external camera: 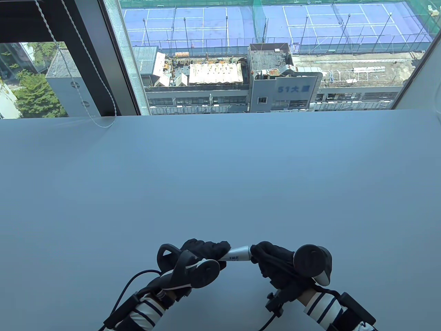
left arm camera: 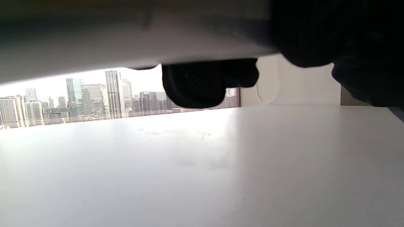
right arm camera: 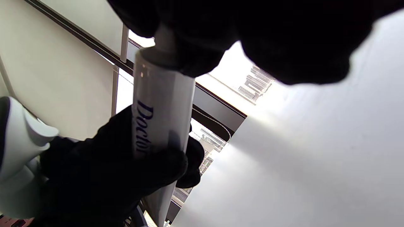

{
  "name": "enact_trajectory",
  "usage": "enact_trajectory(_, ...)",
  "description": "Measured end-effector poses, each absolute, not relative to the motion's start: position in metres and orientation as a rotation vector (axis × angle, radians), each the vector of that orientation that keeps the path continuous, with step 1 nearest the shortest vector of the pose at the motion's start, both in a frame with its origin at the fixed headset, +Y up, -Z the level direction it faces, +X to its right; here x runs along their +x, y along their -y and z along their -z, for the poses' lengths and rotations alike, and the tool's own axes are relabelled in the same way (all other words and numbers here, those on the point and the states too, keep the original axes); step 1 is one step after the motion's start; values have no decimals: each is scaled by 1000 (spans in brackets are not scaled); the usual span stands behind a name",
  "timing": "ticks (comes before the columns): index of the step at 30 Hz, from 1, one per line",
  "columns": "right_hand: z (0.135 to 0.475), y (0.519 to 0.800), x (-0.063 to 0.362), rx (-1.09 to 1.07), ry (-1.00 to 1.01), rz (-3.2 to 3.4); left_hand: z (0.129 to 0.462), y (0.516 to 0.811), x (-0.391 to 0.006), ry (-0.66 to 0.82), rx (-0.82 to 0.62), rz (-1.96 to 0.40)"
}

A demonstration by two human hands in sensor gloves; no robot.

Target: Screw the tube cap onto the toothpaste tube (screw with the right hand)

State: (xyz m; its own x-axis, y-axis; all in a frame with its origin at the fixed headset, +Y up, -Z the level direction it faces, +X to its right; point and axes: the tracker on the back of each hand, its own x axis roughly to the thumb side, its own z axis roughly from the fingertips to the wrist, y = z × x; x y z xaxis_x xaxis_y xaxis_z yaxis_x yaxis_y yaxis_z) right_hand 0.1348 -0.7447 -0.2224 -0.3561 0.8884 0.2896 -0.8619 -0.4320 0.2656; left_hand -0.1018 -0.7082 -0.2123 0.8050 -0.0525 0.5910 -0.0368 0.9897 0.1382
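Note:
A white toothpaste tube [external camera: 238,254] with blue lettering is held level just above the table near its front edge. My left hand [external camera: 203,253] grips the tube's body. My right hand [external camera: 267,257] wraps its fingers around the tube's cap end, so the cap is mostly hidden. In the right wrist view the tube [right arm camera: 161,107] runs from my left hand [right arm camera: 110,176] up to the white cap [right arm camera: 164,39], which sits at the tube's neck between my right fingertips [right arm camera: 202,47]. In the left wrist view the tube [left arm camera: 126,41] is a blurred band across the top, with my left fingers [left arm camera: 202,82] under it.
The white table [external camera: 220,179] stretches from the hands to a window at its far edge. A blind cord [external camera: 82,100] hangs at the far left, its loop touching the table's back edge. Cables [external camera: 127,293] run from both wrists off the bottom edge.

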Motion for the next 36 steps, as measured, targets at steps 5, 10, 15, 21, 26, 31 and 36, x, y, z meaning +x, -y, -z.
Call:
enact_trajectory(5, 224, 752, 137, 328, -183, -1837, 213, 707, -103, 630, 133, -24)
enact_trajectory(10, 222, 743, 136, 646, -21, -2015, 217, 710, -104, 619, 88, -70)
enact_trajectory(15, 219, 738, 132, 670, 43, -2044, 216, 711, -103, 628, 82, -64)
enact_trajectory(21, 219, 743, 132, 532, 3, -2063, 212, 711, -100, 639, 133, 18)
enact_trajectory(26, 222, 751, 134, 352, -164, -1952, 208, 709, -95, 641, 218, 127)
enact_trajectory(31, 223, 758, 136, 236, -230, -1838, 207, 708, -91, 642, 275, 184)
enact_trajectory(36, 223, 749, 142, 309, -76, -1818, 226, 698, -94, 497, 161, 5)
